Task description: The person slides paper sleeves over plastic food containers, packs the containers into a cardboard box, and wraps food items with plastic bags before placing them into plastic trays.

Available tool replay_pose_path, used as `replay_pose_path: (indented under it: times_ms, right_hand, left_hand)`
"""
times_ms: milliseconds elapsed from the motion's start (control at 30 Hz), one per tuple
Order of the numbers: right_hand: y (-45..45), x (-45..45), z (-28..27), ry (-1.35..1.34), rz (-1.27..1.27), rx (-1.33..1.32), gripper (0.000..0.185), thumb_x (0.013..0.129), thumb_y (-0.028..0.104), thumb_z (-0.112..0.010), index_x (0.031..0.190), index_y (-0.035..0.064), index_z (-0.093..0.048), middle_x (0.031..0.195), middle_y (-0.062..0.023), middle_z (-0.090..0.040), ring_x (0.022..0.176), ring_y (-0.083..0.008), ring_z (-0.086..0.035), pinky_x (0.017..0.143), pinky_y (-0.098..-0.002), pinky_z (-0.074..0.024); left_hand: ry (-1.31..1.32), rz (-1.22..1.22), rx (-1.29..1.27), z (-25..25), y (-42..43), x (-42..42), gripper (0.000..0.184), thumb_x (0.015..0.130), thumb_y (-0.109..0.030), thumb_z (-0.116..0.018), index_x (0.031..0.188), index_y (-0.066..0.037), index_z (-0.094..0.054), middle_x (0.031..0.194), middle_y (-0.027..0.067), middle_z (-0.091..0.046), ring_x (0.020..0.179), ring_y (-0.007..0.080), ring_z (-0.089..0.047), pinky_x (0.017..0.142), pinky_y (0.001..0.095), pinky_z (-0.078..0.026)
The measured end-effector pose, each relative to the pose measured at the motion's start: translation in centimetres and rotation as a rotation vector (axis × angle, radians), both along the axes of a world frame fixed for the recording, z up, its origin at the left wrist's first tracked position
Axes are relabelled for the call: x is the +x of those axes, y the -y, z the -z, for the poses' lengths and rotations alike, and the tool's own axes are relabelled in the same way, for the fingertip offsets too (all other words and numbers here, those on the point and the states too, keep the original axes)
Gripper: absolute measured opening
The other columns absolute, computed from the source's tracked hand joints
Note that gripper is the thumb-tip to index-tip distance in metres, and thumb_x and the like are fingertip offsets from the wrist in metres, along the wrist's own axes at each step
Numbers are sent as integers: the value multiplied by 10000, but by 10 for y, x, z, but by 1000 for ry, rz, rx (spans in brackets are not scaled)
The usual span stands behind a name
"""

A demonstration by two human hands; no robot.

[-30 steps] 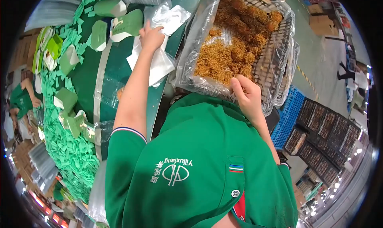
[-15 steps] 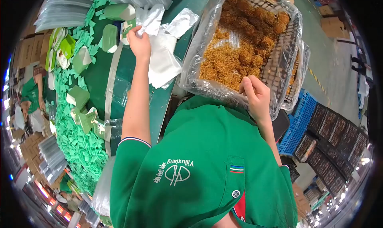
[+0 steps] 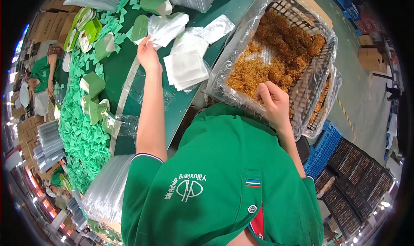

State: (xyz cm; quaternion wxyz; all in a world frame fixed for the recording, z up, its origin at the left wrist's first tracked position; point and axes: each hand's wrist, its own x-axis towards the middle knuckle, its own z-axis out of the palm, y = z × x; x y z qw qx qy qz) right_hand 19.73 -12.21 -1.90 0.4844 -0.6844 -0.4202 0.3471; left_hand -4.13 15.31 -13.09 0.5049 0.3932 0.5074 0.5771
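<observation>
My left hand (image 3: 149, 58) is over the green table, its fingertips pinched on the edge of a thin white plastic bag (image 3: 167, 30). Beside the bag stands an open green carton (image 3: 140, 28). More flat white bags (image 3: 186, 69) lie in a pile to the right of my left hand. My right hand (image 3: 274, 100) is closed above the near edge of a plastic-lined crate (image 3: 218, 76); its curled fingers hide whatever may be in them. Golden-brown shredded strands (image 3: 246, 71) and darker clumps (image 3: 286, 35) fill much of the crate.
Many small green pieces (image 3: 82, 147) are heaped along the table's left side, with open green cartons (image 3: 92, 84) among them. Stacks of clear plastic trays (image 3: 108, 190) stand near and far. A blue crate (image 3: 321, 147) is at right. Another person (image 3: 41, 76) is at far left.
My left hand has gone from the small green carton to the white bag, which has shifted toward it. My right hand remains closed by the crate. The view has turned slightly.
</observation>
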Motion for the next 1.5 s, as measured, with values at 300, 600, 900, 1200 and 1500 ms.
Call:
replay_pose_path:
  times_ms: [300, 600, 900, 1200, 1500]
  right_hand:
    - [-21, 19, -20, -374, -89, -22, 344, 894, 225, -538, 1158, 24, -449, 1096, -77, -531, 1063, -154, -488, 908, -297, -385]
    - [-50, 16, -68, -485, -149, 173, 513, 798, 176, -647, 1229, 32, -408, 1078, -86, -560, 1002, -142, -520, 829, -288, -435]
    - [-42, 17, -61, -630, 105, 276, 272, 791, 139, -652, 1021, 10, -586, 971, -51, -621, 904, -128, -566, 793, -274, -439]
    - [-38, 15, -62, -732, 67, 220, 272, 817, 152, -625, 1045, 13, -571, 977, -41, -612, 891, -114, -565, 769, -275, -452]
    - [-38, 15, -60, -577, 164, 356, 261, 838, 124, -615, 1061, 4, -553, 963, -41, -614, 856, -106, -571, 762, -264, -457]
  left_hand:
    - [702, 477, -256, -112, 67, 22, 274, 838, -24, -478, 1111, -5, -483, 1002, 80, -572, 920, 181, -570, 771, 314, -467]
    - [548, 788, -285, -149, 118, 75, 292, 847, -45, -466, 1128, 35, -472, 1048, 122, -560, 967, 192, -565, 859, 318, -459]
    - [336, 956, -47, -169, 142, 86, 482, 913, -214, -504, 1294, 21, -325, 1260, 140, -443, 1147, 192, -455, 901, 334, -422]
    - [311, 778, -286, -174, 142, 97, 281, 875, -135, -564, 1088, 48, -543, 990, 107, -622, 854, 158, -615, 740, 264, -489]
    - [432, 745, -314, -184, 144, 94, 387, 923, -199, -484, 1214, 55, -449, 1139, 132, -555, 1008, 194, -561, 877, 316, -437]
